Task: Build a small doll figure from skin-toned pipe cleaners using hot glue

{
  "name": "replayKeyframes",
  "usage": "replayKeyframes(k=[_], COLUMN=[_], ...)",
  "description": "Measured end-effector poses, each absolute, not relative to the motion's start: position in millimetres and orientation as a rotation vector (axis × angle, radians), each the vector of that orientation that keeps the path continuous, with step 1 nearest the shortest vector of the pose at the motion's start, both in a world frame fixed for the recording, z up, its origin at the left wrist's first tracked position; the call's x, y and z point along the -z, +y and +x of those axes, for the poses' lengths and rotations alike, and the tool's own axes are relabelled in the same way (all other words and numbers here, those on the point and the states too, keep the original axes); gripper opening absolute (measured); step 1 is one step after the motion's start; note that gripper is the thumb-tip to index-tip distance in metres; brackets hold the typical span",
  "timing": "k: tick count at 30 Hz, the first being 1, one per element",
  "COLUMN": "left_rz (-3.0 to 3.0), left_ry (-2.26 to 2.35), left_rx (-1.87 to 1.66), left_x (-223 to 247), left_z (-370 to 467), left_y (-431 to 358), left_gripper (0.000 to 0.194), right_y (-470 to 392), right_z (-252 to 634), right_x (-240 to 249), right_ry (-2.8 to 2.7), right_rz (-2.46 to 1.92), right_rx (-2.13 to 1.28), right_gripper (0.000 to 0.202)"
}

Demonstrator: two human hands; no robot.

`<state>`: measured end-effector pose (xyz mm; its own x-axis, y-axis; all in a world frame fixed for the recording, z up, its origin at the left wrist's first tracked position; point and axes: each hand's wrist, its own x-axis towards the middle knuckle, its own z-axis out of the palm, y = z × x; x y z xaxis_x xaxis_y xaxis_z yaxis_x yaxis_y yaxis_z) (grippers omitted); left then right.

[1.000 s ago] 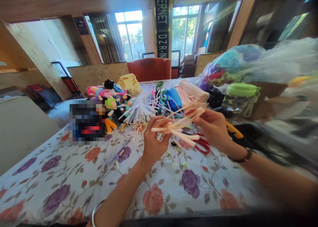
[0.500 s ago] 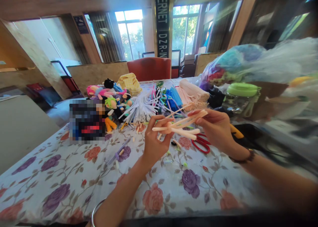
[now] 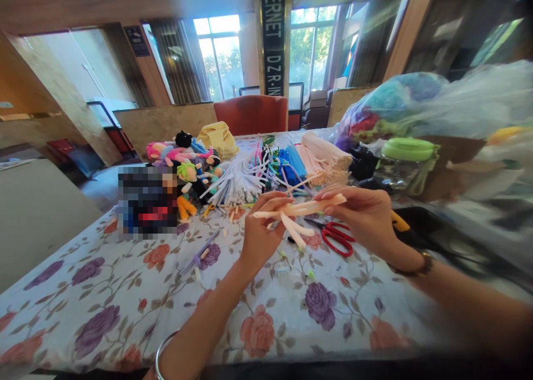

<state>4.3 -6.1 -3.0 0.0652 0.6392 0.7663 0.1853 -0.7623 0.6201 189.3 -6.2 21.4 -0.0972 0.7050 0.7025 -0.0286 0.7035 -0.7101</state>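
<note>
Cream-coloured pipe cleaners (image 3: 296, 230), twisted together into one piece, are held up above the table between both hands. My left hand (image 3: 263, 227) pinches the left part where the stems cross, and two stems hang down beside its fingertips. With fingers closed, my right hand (image 3: 364, 208) grips the right ends of the stems. Red-handled scissors (image 3: 338, 238) lie on the cloth just under and beside the right hand, blades pointing left. Part of the joined piece is hidden behind the left fingers.
Bundles of white pipe cleaners (image 3: 239, 177), blue ones (image 3: 291, 163) and pale pink ones (image 3: 325, 158) lie behind the hands. Small dolls (image 3: 187, 172) are piled to the left. A green-lidded jar (image 3: 406, 163) and plastic bags (image 3: 400, 102) stand at right. Purple stems (image 3: 195, 261) rest on the flowered tablecloth (image 3: 175, 291).
The lower stems have swung from pointing right to hanging downward. The spread stems between my hands are now closer together, and my right hand has shifted slightly rightward and down.
</note>
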Motion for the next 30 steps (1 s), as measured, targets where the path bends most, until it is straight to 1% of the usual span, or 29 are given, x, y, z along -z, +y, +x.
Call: replayKeyframes(k=[3,8,16,26,30], left_rz=[1.99,2.029,2.11,2.16,2.183], left_ry=[0.819,0.807,0.795,0.83,0.775], left_rx=[-1.748,-1.756,-1.883,-1.963,-2.003], left_x=[3.5,4.4,-0.5,-0.8,-0.7], left_z=[4.8,4.7,3.2,0.6,0.5], left_y=[-6.6,-5.9,-8.0,-14.3,-14.0], left_gripper=[0.022,0.032,0.02,0.02,0.026], right_y=[-6.7,-5.0,-2.0,-1.7,-1.6], right_z=[188.5,189.2,193.1,193.7,193.3], right_x=[-22.4,-21.7,-20.3,-21.0,-20.5], right_ry=[-1.549,-1.526,-1.551,-1.569,-1.547], right_rz=[-0.521,-0.5,-0.445,-0.408,-0.45], right_rx=[-0.678,-0.679,-0.672,-0.679,-0.707], right_gripper=[0.012,0.013,0.014,0.013,0.009])
